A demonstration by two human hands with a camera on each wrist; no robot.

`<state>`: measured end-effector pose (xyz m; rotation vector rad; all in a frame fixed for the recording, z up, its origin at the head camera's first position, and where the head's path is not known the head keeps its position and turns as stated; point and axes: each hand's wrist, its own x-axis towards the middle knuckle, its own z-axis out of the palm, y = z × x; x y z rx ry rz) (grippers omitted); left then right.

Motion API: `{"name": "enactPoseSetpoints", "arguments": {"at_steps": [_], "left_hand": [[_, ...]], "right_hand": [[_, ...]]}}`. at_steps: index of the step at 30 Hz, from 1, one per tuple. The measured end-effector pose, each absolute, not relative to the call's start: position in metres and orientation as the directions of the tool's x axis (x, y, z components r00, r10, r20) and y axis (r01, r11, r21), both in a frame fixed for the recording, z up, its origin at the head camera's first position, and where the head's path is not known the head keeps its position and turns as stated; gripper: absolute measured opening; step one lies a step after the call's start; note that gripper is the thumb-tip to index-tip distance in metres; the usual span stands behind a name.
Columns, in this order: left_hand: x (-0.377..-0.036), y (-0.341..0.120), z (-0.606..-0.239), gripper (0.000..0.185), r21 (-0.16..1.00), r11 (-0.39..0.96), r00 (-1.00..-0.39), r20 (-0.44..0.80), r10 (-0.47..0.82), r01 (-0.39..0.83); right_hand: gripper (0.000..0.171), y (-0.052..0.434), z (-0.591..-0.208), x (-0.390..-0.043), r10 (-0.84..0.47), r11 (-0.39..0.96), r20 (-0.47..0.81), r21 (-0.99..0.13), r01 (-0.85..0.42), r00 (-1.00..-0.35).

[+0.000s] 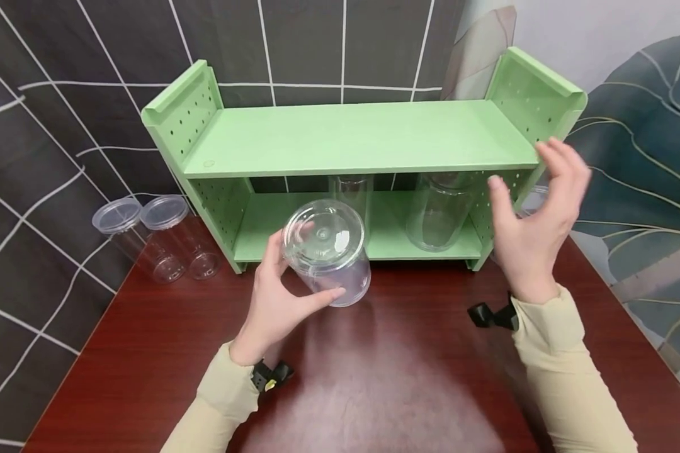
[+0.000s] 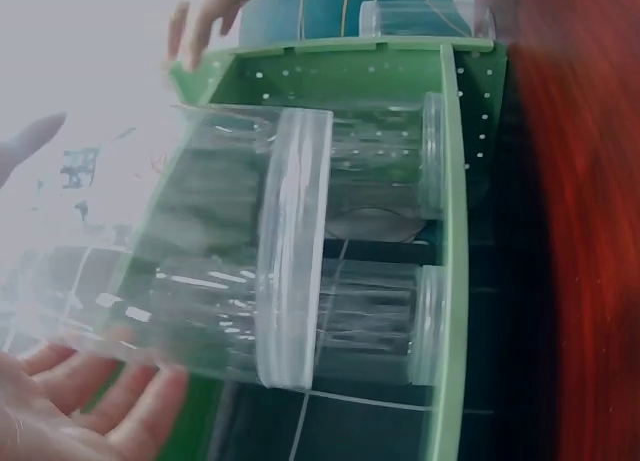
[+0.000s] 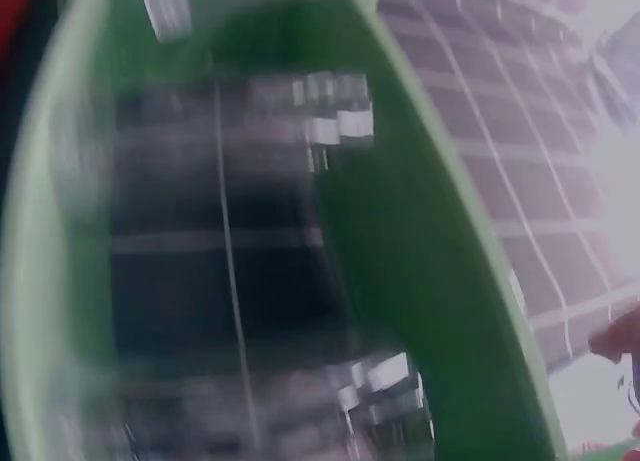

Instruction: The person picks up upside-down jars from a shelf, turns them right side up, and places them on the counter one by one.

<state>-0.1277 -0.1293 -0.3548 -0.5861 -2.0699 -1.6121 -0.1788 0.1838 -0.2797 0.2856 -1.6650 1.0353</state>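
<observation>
My left hand (image 1: 277,302) grips a wide clear plastic jar (image 1: 340,277) with a clear lid, thumb on the near side and fingers around the left. The jar is tilted in front of the green shelf (image 1: 345,138), over the table. In the left wrist view, the lid (image 2: 292,251) of this jar crosses the middle and the fingertips (image 2: 150,411) lie along its side. Raised at the shelf's right side panel, my right hand (image 1: 535,220) has its thumb and fingers spread, with nothing between them.
On the lower shelf stand a narrow clear jar (image 1: 352,195) and a wider one (image 1: 439,217). Two lidded jars (image 1: 119,217) (image 1: 164,214) stand left of the shelf. Another jar (image 1: 535,198) is partly hidden behind my right hand. The table (image 1: 374,377) is dark red; tiled-pattern wall (image 1: 306,50) behind.
</observation>
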Motion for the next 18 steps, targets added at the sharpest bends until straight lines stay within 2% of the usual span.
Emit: {"name": "enactPoseSetpoints", "arguments": {"at_steps": [2,5,8,10,13,18], "left_hand": [[-0.128,-0.127,-0.356,0.098,0.766,0.191,-0.787,0.611,0.079,0.614],[-0.128,-0.124,-0.357,0.098,0.739,0.130,-0.751,0.651,0.115,0.661],[-0.128,-0.122,-0.356,0.096,0.719,0.082,-0.723,0.679,0.130,0.690],[-0.127,-0.121,-0.356,0.096,0.711,0.043,-0.709,0.692,0.135,0.702],[-0.125,-0.118,-0.356,0.097,0.714,-0.051,-0.701,0.696,0.154,0.698],[-0.121,-0.111,-0.361,0.103,0.717,-0.164,-0.698,0.697,0.162,0.677]], "right_hand": [[0.056,0.175,-0.281,-0.169,0.193,0.544,0.892,-0.443,-0.712,-0.408],[0.068,0.168,-0.287,-0.155,-0.072,0.459,0.858,-0.424,-0.781,-0.508],[0.083,0.165,-0.299,-0.149,-0.344,0.373,0.724,-0.479,-0.795,-0.598],[0.100,0.163,-0.312,-0.149,-0.465,0.349,0.613,-0.537,-0.768,-0.639],[0.119,0.158,-0.333,-0.154,-0.551,0.349,0.491,-0.600,-0.720,-0.675],[0.124,0.152,-0.354,-0.158,-0.583,0.284,0.411,-0.705,-0.649,-0.701]]}}
